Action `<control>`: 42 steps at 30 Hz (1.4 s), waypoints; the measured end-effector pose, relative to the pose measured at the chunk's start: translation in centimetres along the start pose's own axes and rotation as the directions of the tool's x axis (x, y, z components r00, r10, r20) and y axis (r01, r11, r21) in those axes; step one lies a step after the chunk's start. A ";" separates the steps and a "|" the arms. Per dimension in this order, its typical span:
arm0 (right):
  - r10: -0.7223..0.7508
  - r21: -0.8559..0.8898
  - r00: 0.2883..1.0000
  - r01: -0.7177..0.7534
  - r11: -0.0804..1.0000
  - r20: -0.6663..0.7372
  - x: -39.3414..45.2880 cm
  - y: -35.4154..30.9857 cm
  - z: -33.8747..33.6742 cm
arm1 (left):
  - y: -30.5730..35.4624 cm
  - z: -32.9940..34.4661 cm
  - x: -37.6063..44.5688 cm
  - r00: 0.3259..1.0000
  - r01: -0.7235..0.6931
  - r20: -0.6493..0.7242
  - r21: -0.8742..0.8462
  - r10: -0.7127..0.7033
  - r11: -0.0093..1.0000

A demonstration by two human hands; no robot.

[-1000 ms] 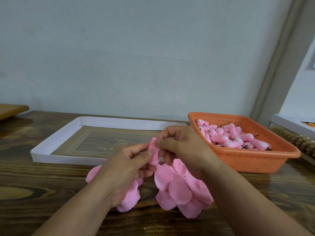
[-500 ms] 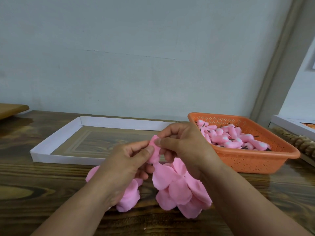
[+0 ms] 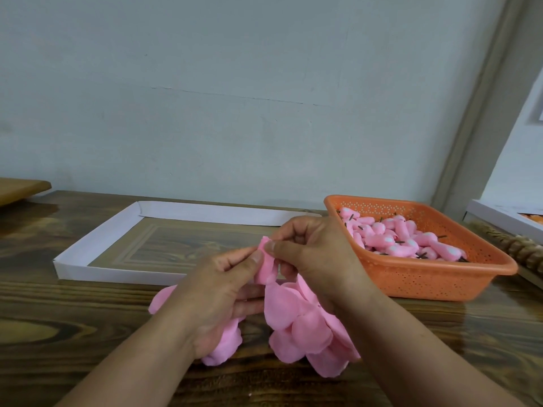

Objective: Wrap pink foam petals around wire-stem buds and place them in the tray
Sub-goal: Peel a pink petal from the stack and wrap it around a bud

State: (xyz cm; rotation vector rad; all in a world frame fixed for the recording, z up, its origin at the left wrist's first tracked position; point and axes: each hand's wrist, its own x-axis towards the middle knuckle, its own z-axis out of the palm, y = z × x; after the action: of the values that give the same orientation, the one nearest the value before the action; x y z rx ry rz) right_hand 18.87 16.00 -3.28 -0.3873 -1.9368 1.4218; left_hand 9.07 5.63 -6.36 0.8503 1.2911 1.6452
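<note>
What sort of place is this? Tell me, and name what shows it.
Probably a home craft bench for artificial flowers: loose pink foam petals on a wooden table, an orange basket of buds, a white tray.

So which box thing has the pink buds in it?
The orange basket on the right, which is piled with pink buds. The white paper tray on the left shows only its bare wood-patterned bottom.

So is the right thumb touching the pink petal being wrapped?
Touching: the head view shows the right hand thumb tip pressed against the petal, opposite the left hand thumb.
</note>
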 end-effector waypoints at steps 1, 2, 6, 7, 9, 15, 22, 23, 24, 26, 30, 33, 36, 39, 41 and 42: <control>-0.012 -0.002 1.000 0.012 1.000 -0.015 0.0 0.1 0.2 | 0.1 0.1 0.0 1.000 0.008 -0.001 -0.034 -0.008 0.999; -0.020 -0.005 0.999 0.020 1.000 -0.031 -0.1 0.1 0.3 | 0.1 0.2 0.0 1.000 0.010 -0.003 -0.061 -0.010 0.998; -0.024 -0.017 0.997 0.023 1.000 -0.067 -0.3 0.1 0.6 | 0.2 0.3 0.0 0.999 0.001 -0.039 -0.082 -0.004 0.997; -0.027 -0.026 0.997 0.025 0.999 -0.072 -0.3 0.0 0.6 | 0.1 0.4 0.0 0.999 0.000 -0.051 -0.087 -0.005 0.996; -0.041 -0.074 0.996 0.035 0.997 -0.083 -0.2 0.1 0.6 | 0.1 0.5 0.0 0.997 0.005 -0.077 -0.100 -0.013 0.995; -0.023 -0.112 0.998 0.016 0.994 -0.063 -0.3 0.1 0.6 | -0.1 0.5 0.3 0.993 0.042 -0.095 -0.224 -0.065 0.974; -0.002 -0.136 0.998 -0.006 0.991 -0.061 -0.3 0.2 0.6 | -0.3 0.4 0.6 0.993 0.084 -0.053 -0.353 -0.109 0.932; 0.003 -0.138 0.999 -0.010 0.990 -0.053 -0.3 0.1 0.6 | -0.3 0.4 0.6 0.993 0.086 -0.043 -0.362 -0.109 0.928; 0.006 -0.143 0.999 -0.013 0.990 -0.050 -0.3 0.1 0.5 | -0.4 0.3 0.7 0.993 0.089 -0.039 -0.372 -0.111 0.924; 0.008 -0.159 0.999 -0.016 0.987 -0.054 -0.3 0.2 0.6 | -0.5 0.3 0.8 0.992 0.090 -0.046 -0.385 -0.117 0.918; 0.020 -0.190 0.998 -0.033 0.981 -0.067 -0.2 0.3 0.6 | -0.6 0.5 0.7 0.991 0.089 -0.061 -0.393 -0.122 0.915; 0.033 -0.201 0.997 -0.046 0.978 -0.068 -0.2 0.3 0.5 | -0.5 0.6 0.7 0.990 0.095 -0.062 -0.387 -0.129 0.917; 0.055 -0.190 0.997 -0.065 0.980 -0.058 -0.1 0.2 0.3 | -0.6 0.7 0.6 0.987 0.110 -0.069 -0.380 -0.147 0.918; 0.089 -0.180 0.995 -0.096 0.979 -0.045 -0.1 0.1 0.1 | -0.6 0.8 0.5 0.985 0.120 -0.070 -0.354 -0.155 0.927; 0.109 -0.177 0.993 -0.114 0.978 -0.034 -0.1 0.2 0.1 | -0.6 0.7 0.5 0.986 0.118 -0.075 -0.342 -0.152 0.932; 0.121 -0.173 0.992 -0.124 0.977 -0.030 -0.1 0.2 0.1 | -0.6 0.7 0.5 0.986 0.116 -0.076 -0.332 -0.149 0.936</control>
State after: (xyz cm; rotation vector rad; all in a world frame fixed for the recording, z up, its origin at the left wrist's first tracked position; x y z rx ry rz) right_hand 18.85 15.96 -3.47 -0.6085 -2.0591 1.3226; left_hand 9.63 6.39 -6.77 0.4748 1.0750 1.7474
